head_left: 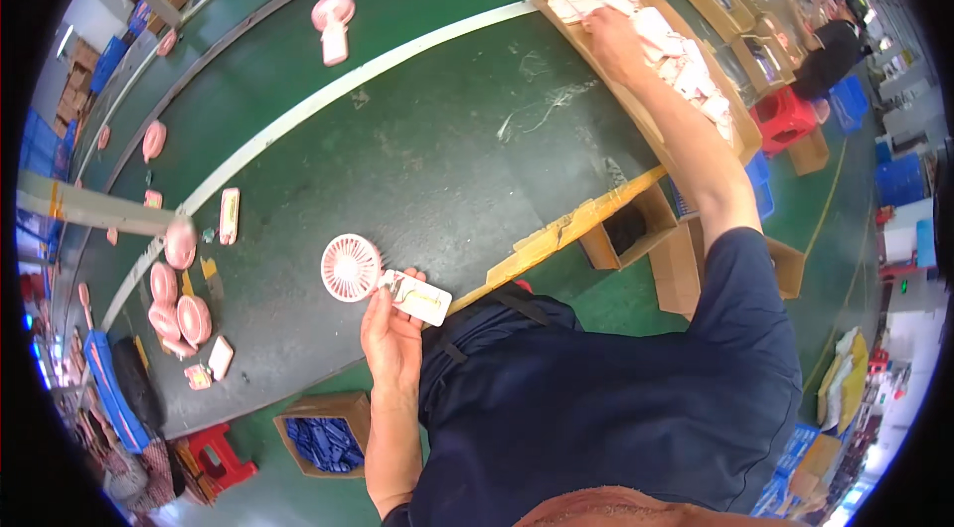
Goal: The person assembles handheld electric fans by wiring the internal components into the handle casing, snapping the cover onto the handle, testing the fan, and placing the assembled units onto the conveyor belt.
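Observation:
A pink handheld fan (351,268) with a round grille is held by its handle in my left hand (394,331), near the table's front edge. The handle lies opened, with its pale inside and some wiring showing. My right arm stretches to the far right, where my right hand (614,38) reaches into a long cardboard tray (651,140). Pale pink plastic pieces (668,45) fill that tray in a loose heap. The right fingers point down among the pieces, and whether they grip one is hidden.
Another pink fan (334,27) lies past the white strip (328,95) on the green table. Several pink fan heads (179,313) and loose parts are at the left. Open boxes (636,229) stand below the right edge; a box of blue pieces (323,443) sits on the floor.

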Demonstrator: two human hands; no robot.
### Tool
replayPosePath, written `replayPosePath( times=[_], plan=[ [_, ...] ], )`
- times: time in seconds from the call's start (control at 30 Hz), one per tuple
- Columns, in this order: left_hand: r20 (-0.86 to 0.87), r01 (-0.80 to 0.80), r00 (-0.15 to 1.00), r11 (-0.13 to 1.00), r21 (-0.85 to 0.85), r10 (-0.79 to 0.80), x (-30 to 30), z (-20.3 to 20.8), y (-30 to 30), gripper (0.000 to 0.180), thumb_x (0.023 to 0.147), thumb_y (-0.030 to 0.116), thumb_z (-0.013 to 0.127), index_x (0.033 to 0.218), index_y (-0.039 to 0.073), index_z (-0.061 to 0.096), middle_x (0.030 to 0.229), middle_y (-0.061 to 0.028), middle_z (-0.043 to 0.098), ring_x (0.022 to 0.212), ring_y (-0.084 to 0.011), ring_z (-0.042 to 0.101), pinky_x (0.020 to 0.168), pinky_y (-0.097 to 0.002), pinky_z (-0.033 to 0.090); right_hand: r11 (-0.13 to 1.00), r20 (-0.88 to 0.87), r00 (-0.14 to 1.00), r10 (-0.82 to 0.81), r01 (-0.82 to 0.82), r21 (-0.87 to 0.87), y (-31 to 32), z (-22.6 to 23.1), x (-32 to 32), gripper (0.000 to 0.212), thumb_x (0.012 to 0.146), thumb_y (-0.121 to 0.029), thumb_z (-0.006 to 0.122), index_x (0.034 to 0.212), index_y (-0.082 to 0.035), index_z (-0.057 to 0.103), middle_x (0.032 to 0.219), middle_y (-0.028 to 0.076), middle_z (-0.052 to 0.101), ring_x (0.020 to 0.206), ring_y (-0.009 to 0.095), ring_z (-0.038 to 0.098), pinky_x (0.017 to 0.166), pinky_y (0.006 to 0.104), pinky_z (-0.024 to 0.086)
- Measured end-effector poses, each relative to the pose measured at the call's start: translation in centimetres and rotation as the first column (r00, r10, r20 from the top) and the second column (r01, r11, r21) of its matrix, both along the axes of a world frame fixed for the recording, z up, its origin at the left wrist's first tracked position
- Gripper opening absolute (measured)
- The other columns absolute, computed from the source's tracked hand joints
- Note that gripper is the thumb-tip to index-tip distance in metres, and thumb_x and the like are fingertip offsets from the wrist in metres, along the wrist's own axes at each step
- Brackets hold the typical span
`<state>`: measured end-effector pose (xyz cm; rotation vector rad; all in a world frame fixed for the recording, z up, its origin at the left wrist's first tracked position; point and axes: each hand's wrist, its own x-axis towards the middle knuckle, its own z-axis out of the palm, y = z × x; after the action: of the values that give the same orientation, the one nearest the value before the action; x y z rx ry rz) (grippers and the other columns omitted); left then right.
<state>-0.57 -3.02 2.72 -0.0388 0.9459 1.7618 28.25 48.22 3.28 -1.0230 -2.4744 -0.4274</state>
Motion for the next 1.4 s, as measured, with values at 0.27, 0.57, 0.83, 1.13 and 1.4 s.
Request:
replayPosePath(
  times=[0.27,0.57,0.83,1.13,1.4],
  plan=[
    [-0.048,0.013,0.999,0.998,-0.068,-0.017,0.4,0.0,1.0,0.035,0.108,0.017,0.053,0.133,-0.006,0.052,0.129,-0.0235,0.064,0.123,-0.0354,0.064,0.104,-0.0469,0.054,0.790,-0.595,0.803,0.035,-0.387,-0.476,-16.1,5.1,-6.6,0.027,0.091,0.001,0.064,0.117,-0.001,0.067,0.108,0.008,0.066,0.091,0.015,0.066,0.082,0.0285,0.054],
    [-0.002,-0.013,1.000,0.998,-0.066,0.013,0.5,0.5,0.9,0.029,0.108,0.018,0.052,0.125,-0.005,0.059,0.119,-0.0196,0.069,0.113,-0.0288,0.069,0.098,-0.0432,0.058,0.165,-0.492,0.870,-0.020,-0.483,-0.860,-31.0,1.1,-11.7,0.030,0.091,0.001,0.067,0.121,0.001,0.066,0.113,0.010,0.067,0.088,0.015,0.066,0.078,0.0285,0.053],
    [0.095,-0.048,0.994,0.999,0.002,0.047,1.1,0.4,1.0,0.027,0.108,0.019,0.055,0.122,-0.002,0.061,0.119,-0.0162,0.069,0.115,-0.0267,0.068,0.099,-0.0420,0.058,0.837,-0.107,0.915,0.390,-0.400,-0.372,-34.8,0.8,-12.6,0.054,0.083,-0.019,0.079,0.130,-0.002,0.060,0.130,0.017,0.059,0.119,0.036,0.057,0.097,0.0469,0.047],
    [0.216,-0.086,0.975,0.986,0.143,0.054,1.8,-0.3,1.6,0.042,0.110,0.033,0.046,0.137,-0.001,0.049,0.139,-0.0201,0.057,0.132,-0.0311,0.055,0.114,-0.0487,0.045,0.836,-0.252,0.889,0.382,-0.449,-0.316,-33.1,-0.1,-13.2,0.040,0.081,-0.013,0.080,0.118,-0.001,0.067,0.117,0.015,0.067,0.099,0.033,0.067,0.082,0.0409,0.056],
    [0.244,-0.038,0.970,0.973,0.226,-0.019,1.8,-0.4,1.8,0.058,0.111,0.050,0.034,0.145,0.003,0.044,0.148,-0.0121,0.050,0.139,-0.0255,0.047,0.117,-0.0473,0.038,0.749,-0.398,0.814,0.424,-0.562,-0.352,-37.6,4.2,-15.3,0.038,0.077,-0.009,0.083,0.112,0.001,0.069,0.110,0.016,0.068,0.088,0.031,0.071,0.073,0.0382,0.059]
  ],
)
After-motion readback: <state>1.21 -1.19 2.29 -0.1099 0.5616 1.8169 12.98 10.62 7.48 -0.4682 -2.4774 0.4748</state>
